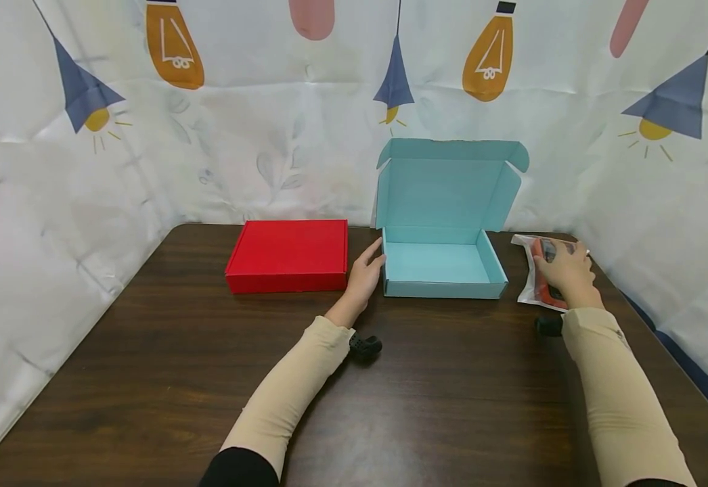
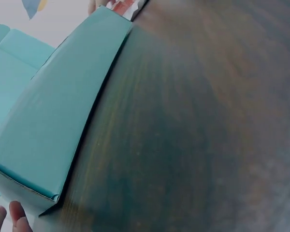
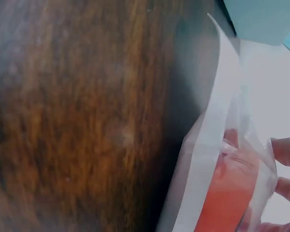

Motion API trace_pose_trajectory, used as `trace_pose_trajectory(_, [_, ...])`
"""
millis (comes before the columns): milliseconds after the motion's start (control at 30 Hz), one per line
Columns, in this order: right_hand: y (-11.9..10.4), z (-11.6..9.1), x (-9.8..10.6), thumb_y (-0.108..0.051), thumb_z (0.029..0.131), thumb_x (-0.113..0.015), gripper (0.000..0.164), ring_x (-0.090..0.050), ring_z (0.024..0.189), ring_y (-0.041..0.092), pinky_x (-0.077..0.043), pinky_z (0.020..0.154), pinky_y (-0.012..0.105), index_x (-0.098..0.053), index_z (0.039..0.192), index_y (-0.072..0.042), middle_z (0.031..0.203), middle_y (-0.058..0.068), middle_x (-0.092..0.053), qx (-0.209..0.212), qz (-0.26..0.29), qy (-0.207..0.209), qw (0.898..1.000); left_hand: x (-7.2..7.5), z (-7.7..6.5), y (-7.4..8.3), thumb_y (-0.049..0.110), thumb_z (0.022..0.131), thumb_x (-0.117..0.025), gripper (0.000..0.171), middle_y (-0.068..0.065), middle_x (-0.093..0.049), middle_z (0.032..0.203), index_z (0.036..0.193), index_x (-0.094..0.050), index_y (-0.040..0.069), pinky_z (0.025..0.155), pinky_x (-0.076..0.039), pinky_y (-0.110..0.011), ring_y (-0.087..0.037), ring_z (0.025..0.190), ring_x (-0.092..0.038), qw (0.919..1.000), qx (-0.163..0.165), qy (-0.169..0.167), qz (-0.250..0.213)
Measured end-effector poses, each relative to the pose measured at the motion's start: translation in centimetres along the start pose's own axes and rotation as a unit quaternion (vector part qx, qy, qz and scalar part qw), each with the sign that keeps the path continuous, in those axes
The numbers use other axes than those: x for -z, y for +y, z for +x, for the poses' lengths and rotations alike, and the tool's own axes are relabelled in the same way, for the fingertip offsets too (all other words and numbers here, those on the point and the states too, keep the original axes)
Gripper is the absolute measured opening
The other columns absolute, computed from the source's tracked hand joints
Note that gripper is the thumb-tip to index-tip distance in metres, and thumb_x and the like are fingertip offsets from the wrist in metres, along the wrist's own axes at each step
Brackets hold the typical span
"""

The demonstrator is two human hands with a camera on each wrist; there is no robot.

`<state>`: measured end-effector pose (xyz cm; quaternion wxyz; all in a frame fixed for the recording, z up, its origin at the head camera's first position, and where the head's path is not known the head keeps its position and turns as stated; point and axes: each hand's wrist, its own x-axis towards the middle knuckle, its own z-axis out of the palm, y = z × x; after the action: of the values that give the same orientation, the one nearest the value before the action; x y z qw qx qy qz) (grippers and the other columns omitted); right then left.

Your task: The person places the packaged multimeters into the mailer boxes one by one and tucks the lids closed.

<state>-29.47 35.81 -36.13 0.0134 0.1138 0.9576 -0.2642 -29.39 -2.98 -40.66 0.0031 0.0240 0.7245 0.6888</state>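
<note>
An open teal cardboard box [image 1: 445,290] stands with its lid raised, its inside bare in the head view. My left hand [image 1: 363,276] is at the box's left side, fingers extended along the wall; in the left wrist view its fingertips [image 2: 18,212] show by the box's corner. At the table's right edge, my right hand [image 1: 568,272] grips a clear plastic packet [image 1: 539,289] with a pale border and an orange-red and dark item inside. Close up, the right wrist view shows the packet [image 3: 227,193] with fingers [image 3: 286,151] along its side.
A closed red box [image 1: 287,247] lies left of my left hand. Behind the brown table [image 1: 439,392] hangs a white cloth [image 1: 238,135] printed with lamps and bulbs. The table's right edge runs close beside my right hand.
</note>
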Motion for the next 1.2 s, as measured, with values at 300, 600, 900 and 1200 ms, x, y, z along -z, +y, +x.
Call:
trace_pose_trajectory(300, [0.2, 0.5, -1.0, -0.035, 0.105, -0.048, 0.08, 0.009, 0.137, 0.072, -0.007, 0.101, 0.087, -0.004, 0.161, 0.0, 0.155, 0.042, 0.021, -0.016, -0.014, -0.025, 0.999, 0.5, 0.2, -0.2, 0.021, 0.109, -0.047, 0.053, -0.007, -0.03, 0.166, 0.161, -0.037, 0.023, 0.12, -0.021, -0.057, -0.03, 0.152, -0.024, 0.9985, 0.026, -0.048, 0.008])
trace_pose_trajectory(600, [0.0, 0.4, -1.0, -0.034, 0.104, -0.05, 0.084, 0.009, 0.132, 0.078, -0.008, 0.097, 0.091, 0.005, 0.162, -0.007, 0.154, 0.043, 0.024, -0.041, -0.03, -0.046, 0.998, 0.8, 0.4, -0.5, 0.024, 0.108, -0.05, 0.056, -0.007, -0.025, 0.167, 0.162, -0.034, 0.024, 0.12, -0.021, -0.058, -0.03, 0.153, -0.021, 0.9949, 0.03, -0.091, 0.03])
trace_pose_trajectory(900, [-0.4, 1.2, -1.6, -0.028, 0.105, -0.044, 0.079, 0.0, 0.132, 0.076, -0.012, 0.1, 0.086, 0.007, 0.162, -0.01, 0.153, 0.044, 0.019, -0.046, -0.045, -0.043, 0.997, 1.4, 0.3, -0.2, 0.025, 0.108, -0.051, 0.058, -0.007, -0.024, 0.168, 0.162, -0.032, 0.026, 0.119, -0.018, -0.063, -0.031, 0.153, -0.02, 0.9929, 0.033, -0.102, 0.052])
trace_pose_trajectory(1200, [0.4, 0.9, -1.2, -0.023, 0.1, -0.051, 0.079, -0.01, 0.128, 0.078, -0.014, 0.096, 0.088, -0.005, 0.163, -0.008, 0.152, 0.047, 0.007, -0.021, -0.035, -0.012, 0.999, 1.3, 0.3, -0.3, 0.026, 0.107, -0.051, 0.06, -0.006, -0.021, 0.169, 0.163, -0.029, 0.028, 0.118, -0.016, -0.066, -0.031, 0.154, -0.016, 0.9903, 0.04, -0.123, 0.052])
